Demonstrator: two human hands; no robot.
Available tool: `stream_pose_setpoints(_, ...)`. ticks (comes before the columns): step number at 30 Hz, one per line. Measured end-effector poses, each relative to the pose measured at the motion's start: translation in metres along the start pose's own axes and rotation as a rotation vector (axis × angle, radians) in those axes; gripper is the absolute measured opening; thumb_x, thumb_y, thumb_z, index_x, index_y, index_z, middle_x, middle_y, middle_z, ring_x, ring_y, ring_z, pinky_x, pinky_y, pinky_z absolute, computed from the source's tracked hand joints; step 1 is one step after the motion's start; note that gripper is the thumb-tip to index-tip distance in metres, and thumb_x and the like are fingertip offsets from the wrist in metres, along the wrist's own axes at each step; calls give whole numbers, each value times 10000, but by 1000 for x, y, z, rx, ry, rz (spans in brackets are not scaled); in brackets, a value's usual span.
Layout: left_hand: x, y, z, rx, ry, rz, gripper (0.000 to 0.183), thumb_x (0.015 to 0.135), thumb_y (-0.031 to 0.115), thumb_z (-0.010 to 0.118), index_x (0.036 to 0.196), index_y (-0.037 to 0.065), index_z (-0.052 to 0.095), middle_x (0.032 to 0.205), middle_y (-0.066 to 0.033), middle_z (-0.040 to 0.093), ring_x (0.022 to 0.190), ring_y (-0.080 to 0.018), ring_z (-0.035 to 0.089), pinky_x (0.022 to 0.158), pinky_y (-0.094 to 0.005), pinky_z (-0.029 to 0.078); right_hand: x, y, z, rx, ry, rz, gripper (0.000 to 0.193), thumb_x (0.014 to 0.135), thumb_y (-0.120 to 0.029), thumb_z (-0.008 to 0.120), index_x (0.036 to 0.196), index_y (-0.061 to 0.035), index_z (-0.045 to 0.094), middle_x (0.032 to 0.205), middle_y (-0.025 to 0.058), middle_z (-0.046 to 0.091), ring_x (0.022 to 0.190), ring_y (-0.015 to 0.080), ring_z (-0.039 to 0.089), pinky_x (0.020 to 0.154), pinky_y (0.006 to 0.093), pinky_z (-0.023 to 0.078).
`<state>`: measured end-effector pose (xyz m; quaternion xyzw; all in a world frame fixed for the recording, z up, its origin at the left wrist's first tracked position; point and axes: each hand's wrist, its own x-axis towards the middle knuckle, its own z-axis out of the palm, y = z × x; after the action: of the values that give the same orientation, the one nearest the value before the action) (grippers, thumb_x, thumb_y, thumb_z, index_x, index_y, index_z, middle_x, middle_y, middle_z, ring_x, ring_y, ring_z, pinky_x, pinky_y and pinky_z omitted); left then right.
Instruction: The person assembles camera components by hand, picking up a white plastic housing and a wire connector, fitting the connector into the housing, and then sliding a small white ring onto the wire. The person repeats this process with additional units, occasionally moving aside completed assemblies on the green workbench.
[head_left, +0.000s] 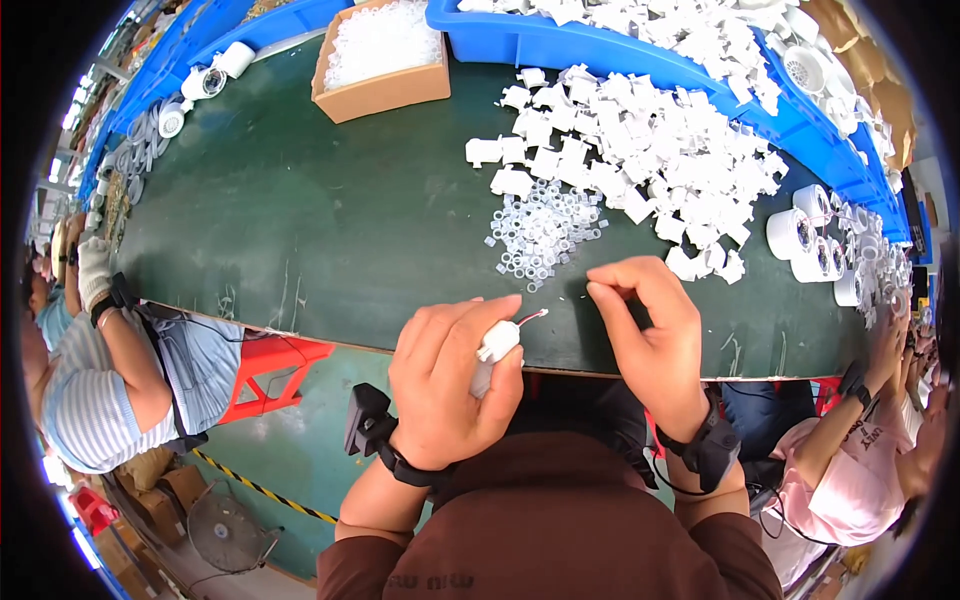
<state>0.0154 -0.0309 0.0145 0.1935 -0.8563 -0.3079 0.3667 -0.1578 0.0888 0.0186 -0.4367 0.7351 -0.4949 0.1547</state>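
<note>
My left hand (445, 380) is closed around a small white plastic housing (497, 341) with a short red-and-white wire (533, 317) sticking out of its top. Most of the housing's lower part is hidden by my fingers. To the right, my right hand (655, 335) hovers over the table's near edge, thumb and forefinger tips pinched together; whether anything tiny sits between them I cannot make out. Just beyond that pinch lies a pile of small clear plastic rings (545, 230). Behind the rings spreads a large heap of white plastic housings (640, 150).
A cardboard box (385, 95) of clear small parts stands at the back on the green table (300, 200). Blue bins (590, 45) line the far edge. White round units (805, 235) sit at right. Co-workers (110, 380) work on both sides; a red stool (265, 375) stands left.
</note>
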Motion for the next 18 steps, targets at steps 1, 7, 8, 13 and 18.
stream_pose_setpoints(1, 1, 0, -1, 40, -19, -26, 296, 828, 126, 711, 1106, 27, 686, 1001, -136, 696, 850, -325, 662, 755, -405, 524, 5, -2, -1, -21, -38, 17, 227, 922, 53, 681, 1139, -16, 677, 1037, 95, 677, 936, 171, 661, 843, 298, 534)
stream_pose_setpoints(7, -1, 2, 2, 38, -21, -8, 287, 865, 92, 662, 1132, -14, 660, 1044, -169, 674, 930, -332, 648, 815, -386, 518, 31, -10, 24, -458, -20, -339, 401, 897, -90, 726, 1294, -96, 669, 1350, 109, 608, 1278, 371, 525, 1066, 450, 443)
stream_pose_setpoints(8, -1, 1, 2, 28, -17, 3, 286, 863, 94, 664, 1128, -12, 658, 1048, -170, 672, 935, -338, 650, 818, -391, 518, 32, -8, 28, -502, -77, -332, 404, 923, -117, 704, 1324, -120, 656, 1431, 95, 573, 1332, 366, 505, 1091, 464, 429)
stream_pose_setpoints(13, -2, 1, 0, 23, -38, -6, 282, 858, 94, 669, 1121, -8, 657, 1043, -173, 669, 949, -344, 654, 822, -394, 519, 30, -1, 31, -590, -109, -344, 437, 930, -103, 692, 1361, -126, 628, 1440, 102, 565, 1346, 343, 503, 1102, 449, 429)
stream_pose_setpoints(18, -1, 0, 1, 19, -30, -2, 281, 854, 95, 671, 1119, 2, 664, 1039, -167, 668, 955, -343, 658, 816, -391, 519, 18, 6, 18, -560, -111, -332, 454, 949, -68, 657, 1398, -105, 595, 1453, 112, 558, 1356, 344, 506, 1108, 423, 434)
